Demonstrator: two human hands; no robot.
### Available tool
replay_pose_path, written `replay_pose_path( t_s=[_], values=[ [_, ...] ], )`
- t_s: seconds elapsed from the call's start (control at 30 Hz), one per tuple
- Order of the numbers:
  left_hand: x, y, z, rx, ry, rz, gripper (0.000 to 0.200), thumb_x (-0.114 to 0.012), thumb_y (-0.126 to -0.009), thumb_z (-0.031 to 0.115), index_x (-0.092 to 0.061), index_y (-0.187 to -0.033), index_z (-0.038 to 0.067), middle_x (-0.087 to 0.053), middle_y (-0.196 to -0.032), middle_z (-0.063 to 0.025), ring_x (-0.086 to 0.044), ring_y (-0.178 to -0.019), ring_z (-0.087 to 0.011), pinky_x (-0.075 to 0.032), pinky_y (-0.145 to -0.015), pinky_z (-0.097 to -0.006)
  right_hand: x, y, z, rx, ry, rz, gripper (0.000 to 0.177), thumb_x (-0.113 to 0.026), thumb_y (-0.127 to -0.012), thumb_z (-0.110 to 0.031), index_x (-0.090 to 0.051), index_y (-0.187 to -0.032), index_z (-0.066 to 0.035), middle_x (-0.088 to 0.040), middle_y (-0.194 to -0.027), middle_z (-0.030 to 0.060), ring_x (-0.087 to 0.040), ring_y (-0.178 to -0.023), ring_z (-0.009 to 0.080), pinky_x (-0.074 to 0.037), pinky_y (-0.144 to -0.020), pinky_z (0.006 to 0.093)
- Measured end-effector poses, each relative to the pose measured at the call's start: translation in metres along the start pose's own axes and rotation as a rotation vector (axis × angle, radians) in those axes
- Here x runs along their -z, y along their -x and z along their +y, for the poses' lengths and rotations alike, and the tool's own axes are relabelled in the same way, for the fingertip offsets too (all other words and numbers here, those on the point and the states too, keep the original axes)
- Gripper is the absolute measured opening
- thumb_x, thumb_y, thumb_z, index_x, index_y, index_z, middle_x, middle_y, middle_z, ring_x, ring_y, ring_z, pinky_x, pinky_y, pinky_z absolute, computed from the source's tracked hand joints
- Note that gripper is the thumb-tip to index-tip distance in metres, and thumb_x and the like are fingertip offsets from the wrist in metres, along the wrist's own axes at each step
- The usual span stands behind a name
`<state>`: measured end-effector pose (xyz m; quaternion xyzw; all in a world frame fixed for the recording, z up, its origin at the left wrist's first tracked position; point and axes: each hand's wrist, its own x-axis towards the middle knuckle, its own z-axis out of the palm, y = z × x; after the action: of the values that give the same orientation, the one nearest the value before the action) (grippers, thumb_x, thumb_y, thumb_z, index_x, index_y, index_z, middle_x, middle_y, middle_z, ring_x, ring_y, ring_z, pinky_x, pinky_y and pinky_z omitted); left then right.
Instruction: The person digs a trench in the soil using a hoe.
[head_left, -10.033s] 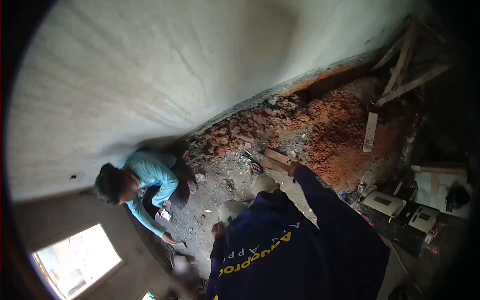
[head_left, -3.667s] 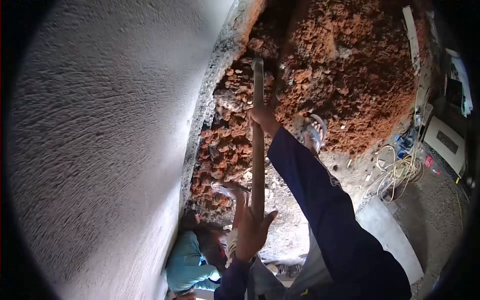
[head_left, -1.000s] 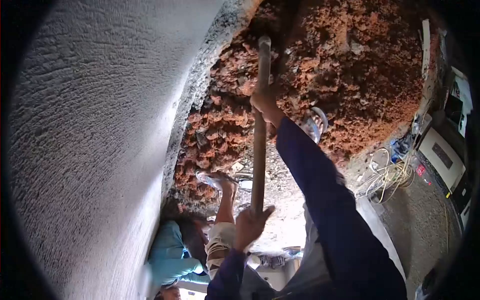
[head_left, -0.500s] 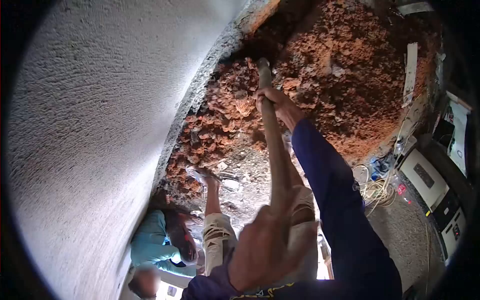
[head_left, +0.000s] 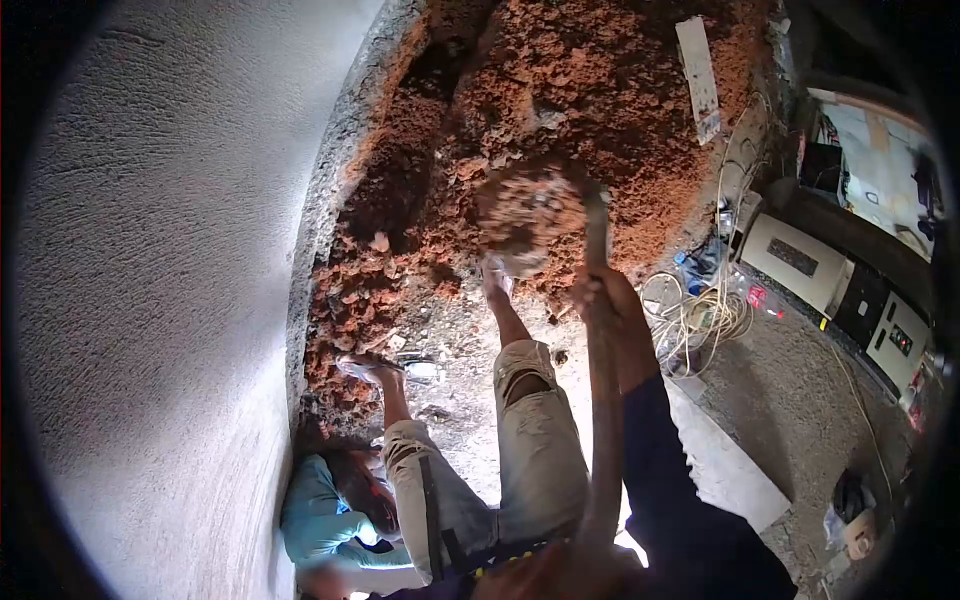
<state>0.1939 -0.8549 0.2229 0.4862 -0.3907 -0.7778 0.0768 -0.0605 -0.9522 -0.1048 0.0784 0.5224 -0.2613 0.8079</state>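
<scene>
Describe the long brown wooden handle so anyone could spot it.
Start at the large red-brown soil heap. From there, a long brown wooden handle runs down past beige trousers. Unlike the short pale plank on the soil, it is gripped by the right hand.

Rough grey floor [head_left: 765, 410], strewn with pale grit near the centre. Directly on it: broad heap of loose reddish-brown soil [head_left: 610, 90], lumpy; tangled coil of pale yellow cable [head_left: 722, 318], beside the heap; flat whitish sheet [head_left: 735, 470], nearer; long black casing with beige panels [head_left: 797, 262], right of the coil.
</scene>
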Motion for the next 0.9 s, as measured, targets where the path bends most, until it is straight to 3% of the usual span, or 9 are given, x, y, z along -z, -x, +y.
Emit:
replay_pose_path(
  t_s=[0.13, 0.27, 0.3, 0.43, 0.47, 0.53, 0.6, 0.67, 0.9],
  values=[
    [0.047, 0.013, -0.058, 0.206, -0.456, 0.018, 0.054, -0.068, -0.077, 0.033, -0.053, -0.124, 0.011, -0.060, -0.100, -0.0168, -0.062, -0.089, -0.0336, -0.051, -0.074, -0.0437, 0.009, 0.032, 0.033, 0.341, -0.089, 0.497, 0.017, -0.061, -0.083, -0.011, -0.051, -0.069, -0.009, -0.049, -0.054, 0.0000, -0.050, -0.045, 0.0128, -0.047, -0.047, 0.0294],
    [0.077, -0.046, -0.297, 0.072, -1.027, 0.388, 0.040, -0.057, -0.082, 0.017, -0.054, -0.121, 0.011, -0.055, -0.083, -0.0062, -0.056, -0.080, -0.0294, -0.047, -0.063, -0.0433, 0.018, -0.022, 0.108, 0.556, -0.128, 0.882, 0.008, -0.062, -0.081, -0.010, -0.056, -0.078, -0.006, -0.051, -0.059, 0.0034, -0.054, -0.049, 0.0185, -0.051, -0.051, 0.0339],
    [0.084, -0.076, -0.343, 0.011, -0.966, 0.488, 0.037, -0.055, -0.084, 0.015, -0.055, -0.121, 0.013, -0.059, -0.089, -0.0083, -0.059, -0.079, -0.0293, -0.047, -0.063, -0.0435, 0.051, -0.036, 0.119, 0.594, 0.190, 0.922, 0.008, -0.063, -0.080, -0.011, -0.057, -0.081, -0.006, -0.052, -0.060, 0.0043, -0.055, -0.051, 0.0195, -0.052, -0.052, 0.0355],
    [0.079, -0.173, -0.447, 0.044, -0.811, 0.668, 0.041, -0.055, -0.080, 0.009, -0.057, -0.120, 0.019, -0.064, -0.102, -0.0103, -0.063, -0.081, -0.0271, -0.046, -0.061, -0.0441, 0.090, -0.027, 0.119, 0.708, 0.067, 0.668, 0.017, -0.060, -0.079, -0.025, -0.055, -0.076, -0.009, -0.059, -0.066, 0.0077, -0.057, -0.054, 0.0212, -0.050, -0.049, 0.0338],
    [0.062, -0.188, -0.455, -0.036, -0.822, 0.693, 0.042, -0.055, -0.078, 0.009, -0.057, -0.119, 0.018, -0.064, -0.101, -0.0102, -0.063, -0.080, -0.0277, -0.046, -0.062, -0.0449, 0.102, -0.005, 0.110, 0.701, 0.133, 0.553, 0.026, -0.051, -0.088, -0.032, -0.055, -0.078, -0.008, -0.058, -0.067, 0.0062, -0.053, -0.054, 0.0168, -0.043, -0.050, 0.0256],
    [0.033, -0.203, -0.399, 0.423, -0.823, 0.452, 0.033, -0.054, -0.074, 0.009, -0.062, -0.106, 0.015, -0.062, -0.088, -0.0085, -0.061, -0.082, -0.0287, -0.046, -0.062, -0.0464, 0.091, 0.028, 0.084, 0.819, 0.079, 0.786, 0.022, -0.051, -0.085, -0.026, -0.050, -0.070, -0.010, -0.050, -0.060, 0.0032, -0.052, -0.055, 0.0171, -0.044, -0.054, 0.0300],
    [0.007, -0.196, -0.378, -0.046, -0.695, 0.627, 0.021, -0.060, -0.066, 0.011, -0.062, -0.086, 0.009, -0.059, -0.075, -0.0102, -0.058, -0.075, -0.0296, -0.046, -0.061, -0.0449, 0.049, 0.064, 0.069, 0.993, 0.519, 0.730, 0.019, -0.054, -0.083, -0.021, -0.049, -0.069, -0.009, -0.047, -0.060, 0.0018, -0.050, -0.055, 0.0153, -0.045, -0.056, 0.0308],
    [-0.007, -0.166, -0.354, -0.110, -0.483, 0.618, 0.017, -0.065, -0.055, 0.007, -0.055, -0.069, 0.009, -0.056, -0.070, -0.0100, -0.057, -0.073, -0.0315, -0.047, -0.063, -0.0437, -0.032, 0.085, 0.057, 0.845, 0.094, 0.644, 0.016, -0.059, -0.079, -0.015, -0.049, -0.070, -0.009, -0.045, -0.061, 0.0012, -0.047, -0.053, 0.0140, -0.043, -0.051, 0.0300],
    [0.045, -0.100, -0.356, -0.334, -0.286, 0.592, 0.034, -0.074, -0.059, 0.016, -0.059, -0.089, 0.009, -0.060, -0.078, -0.0115, -0.062, -0.071, -0.0323, -0.050, -0.063, -0.0414, -0.180, 0.062, 0.072, 1.137, 0.494, 0.161, 0.011, -0.058, -0.085, -0.012, -0.050, -0.079, -0.009, -0.044, -0.063, 0.0013, -0.044, -0.053, 0.0106, -0.040, -0.049, 0.0255]
  ],
)
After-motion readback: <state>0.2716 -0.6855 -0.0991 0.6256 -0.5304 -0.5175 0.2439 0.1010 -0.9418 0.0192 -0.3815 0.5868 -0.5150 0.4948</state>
